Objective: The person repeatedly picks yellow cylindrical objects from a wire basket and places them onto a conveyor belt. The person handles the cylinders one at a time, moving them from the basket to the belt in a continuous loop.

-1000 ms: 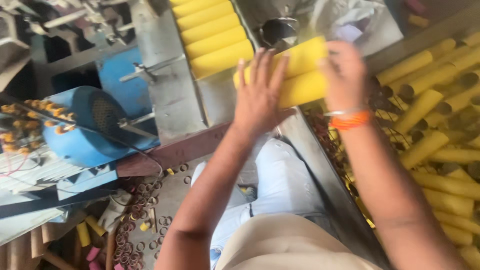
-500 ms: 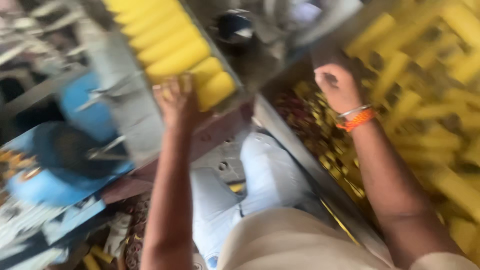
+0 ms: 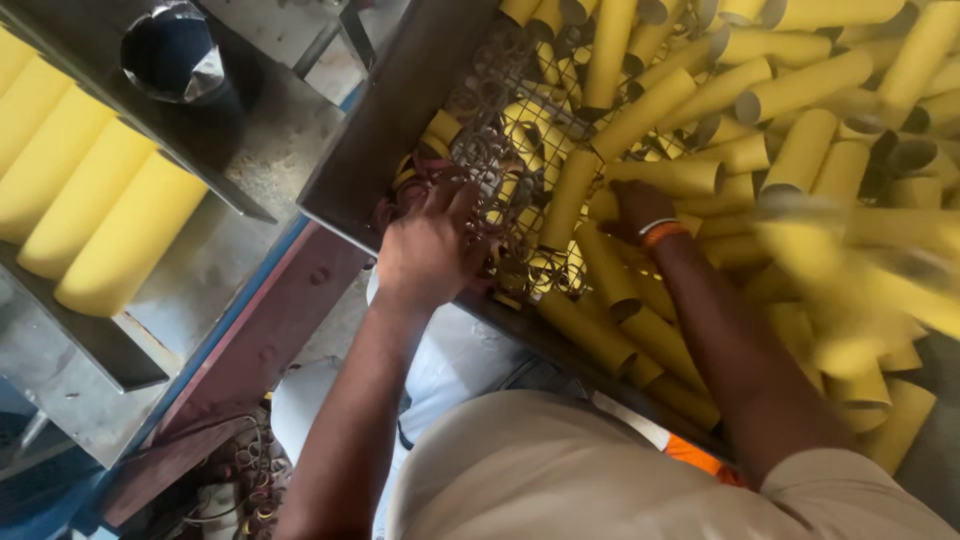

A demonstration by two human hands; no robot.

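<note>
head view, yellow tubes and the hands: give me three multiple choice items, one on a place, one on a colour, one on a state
1. Where does the left hand rest?
A. on the wire mesh at the bin's edge
B. on the yellow rolls in the tray
C. on the metal funnel

2. What colour is the band on the right wrist?
A. green
B. orange
C. blue

3. How are the cardboard tubes lying in the bin?
A. stacked upright in rows
B. heaped loosely at all angles
C. wrapped in bundles

Answers: 1 A, the fingers lie spread on the mesh; 2 B, the band shows orange by the right hand; 3 B, the tubes cross each other every way.
</note>
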